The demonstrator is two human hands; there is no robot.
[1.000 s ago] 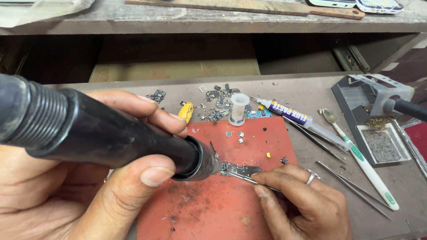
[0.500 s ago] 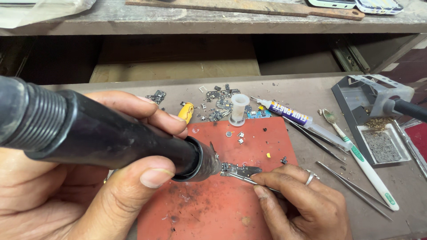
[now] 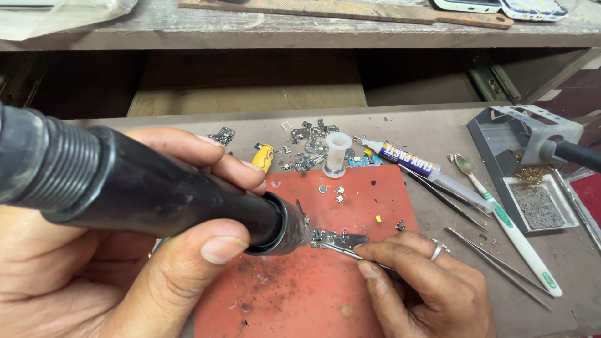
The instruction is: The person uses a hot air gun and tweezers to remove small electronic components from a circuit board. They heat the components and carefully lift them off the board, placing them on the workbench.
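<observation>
The left hand grips a black heat tool. The right hand pinches tweezers on a tiny board mid red mat.

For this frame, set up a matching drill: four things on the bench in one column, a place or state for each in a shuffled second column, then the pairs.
Things
1. hot-air tool
2. small circuit board
3. toothbrush
4. white spool

Places or states
A. standing upright at the far edge of the red mat
B. gripped in the left hand
C. lying on the bench right of the mat
D. pinned with tweezers by the right hand

Pairs: 1-B, 2-D, 3-C, 4-A
</observation>
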